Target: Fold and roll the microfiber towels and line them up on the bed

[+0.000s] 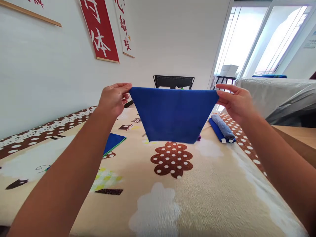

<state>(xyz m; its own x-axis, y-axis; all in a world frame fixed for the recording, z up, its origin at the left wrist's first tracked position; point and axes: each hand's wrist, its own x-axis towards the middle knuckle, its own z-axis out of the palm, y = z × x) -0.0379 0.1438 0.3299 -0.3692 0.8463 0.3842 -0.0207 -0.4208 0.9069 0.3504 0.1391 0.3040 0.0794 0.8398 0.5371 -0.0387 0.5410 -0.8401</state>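
Observation:
A blue cloth (176, 115) hangs stretched in the air between my two hands, its upper edge nearly level. My left hand (115, 97) pinches the top left corner. At the top right corner, my right hand (234, 101) grips the fabric between thumb and fingers. Below the hanging cloth lies a patterned cream blanket (209, 197). Partly behind my left forearm, a flat blue cloth with a green edge (115, 143) rests on the blanket. On the right side sits a rolled grey-blue towel (223, 126) on top of a folded blue cloth (215, 129).
A black chair back (174, 81) stands beyond the far edge. To the right are a wooden surface (296, 135) and furniture under a pale cover (266, 93). A dark stool (225, 79) holding a white box (229, 70) is near the window. Scrolls (101, 29) hang on the left wall.

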